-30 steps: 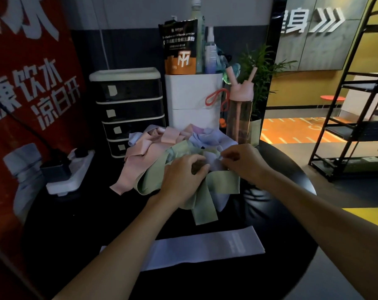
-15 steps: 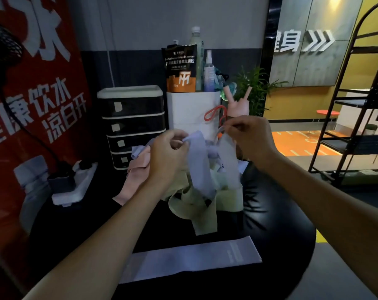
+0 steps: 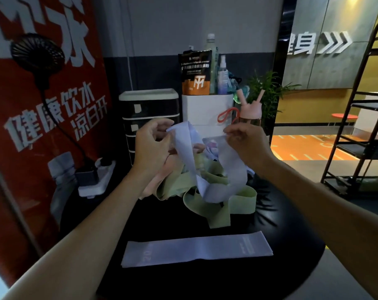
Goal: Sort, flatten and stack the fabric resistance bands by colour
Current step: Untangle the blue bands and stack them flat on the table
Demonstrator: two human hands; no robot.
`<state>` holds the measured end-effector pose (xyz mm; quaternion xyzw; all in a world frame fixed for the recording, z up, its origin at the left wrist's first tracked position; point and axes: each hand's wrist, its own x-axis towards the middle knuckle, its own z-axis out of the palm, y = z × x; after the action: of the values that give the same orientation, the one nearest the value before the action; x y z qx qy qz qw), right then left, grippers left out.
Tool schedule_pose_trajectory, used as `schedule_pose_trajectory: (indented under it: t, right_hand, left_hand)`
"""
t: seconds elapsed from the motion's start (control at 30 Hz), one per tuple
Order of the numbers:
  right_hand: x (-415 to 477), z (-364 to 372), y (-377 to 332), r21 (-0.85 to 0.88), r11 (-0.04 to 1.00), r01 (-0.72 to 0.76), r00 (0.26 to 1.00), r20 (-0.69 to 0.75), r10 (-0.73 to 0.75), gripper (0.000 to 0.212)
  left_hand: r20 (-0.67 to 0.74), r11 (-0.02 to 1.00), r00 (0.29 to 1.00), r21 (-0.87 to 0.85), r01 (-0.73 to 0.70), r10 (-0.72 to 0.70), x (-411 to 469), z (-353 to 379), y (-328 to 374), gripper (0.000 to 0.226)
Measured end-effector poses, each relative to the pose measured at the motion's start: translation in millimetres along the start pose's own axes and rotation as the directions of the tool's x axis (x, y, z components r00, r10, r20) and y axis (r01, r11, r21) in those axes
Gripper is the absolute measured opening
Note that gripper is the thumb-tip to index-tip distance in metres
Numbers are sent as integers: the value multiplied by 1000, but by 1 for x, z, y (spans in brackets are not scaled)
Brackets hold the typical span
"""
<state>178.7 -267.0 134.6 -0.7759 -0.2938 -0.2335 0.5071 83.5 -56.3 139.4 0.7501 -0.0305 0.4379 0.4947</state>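
A lavender band [image 3: 229, 169] hangs as a loop between my two hands above the pile. My left hand [image 3: 151, 146] pinches its left end and my right hand [image 3: 244, 141] pinches its right end. Beneath lies a tangle of green bands [image 3: 207, 204], with pink bands [image 3: 149, 187] partly hidden behind my left wrist. One lavender band [image 3: 196, 251] lies flat near the front of the round black table [image 3: 292, 230].
Behind the pile stand a black drawer unit [image 3: 149, 111], a white box [image 3: 205, 113] holding a pouch and bottles, and a pink bottle [image 3: 251, 111]. A power strip [image 3: 97, 178] sits at the table's left. A black rack [image 3: 361, 126] stands at right.
Both hands have lifted the lavender band out of the pile and drawn its ends apart, so it now hangs as a wider loop.
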Motion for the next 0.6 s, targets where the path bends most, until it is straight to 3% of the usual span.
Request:
schedule_pose_trajectory:
  t: [0.1, 0.23, 0.43, 0.53, 0.6]
  right_hand:
    - [-6, 10, -8, -63, 998, 20, 997, 81, -15, 16]
    - [-9, 16, -18, 10, 995, -98, 981, 171, 95, 15]
    - [-17, 25, -42, 102, 992, -79, 942, 332, 41, 43]
    - [-17, 28, -48, 216, 943, -251, 900, 410, 146, 32]
    - [-18, 30, -51, 201, 955, -217, 896, 430, 113, 22]
  left_hand:
    - [39, 999, 999, -11, 37, -37, 1, -14, -8, 21]
    - [47, 991, 991, -53, 127, -124, 0, -26, -18, 23]
    - [63, 930, 949, -189, 316, -310, -5, -34, -17, 24]
    - [79, 887, 923, -257, 385, -378, -7, -38, -9, 23]
    - [103, 849, 906, -319, 422, -411, -9, -40, -4, 15]
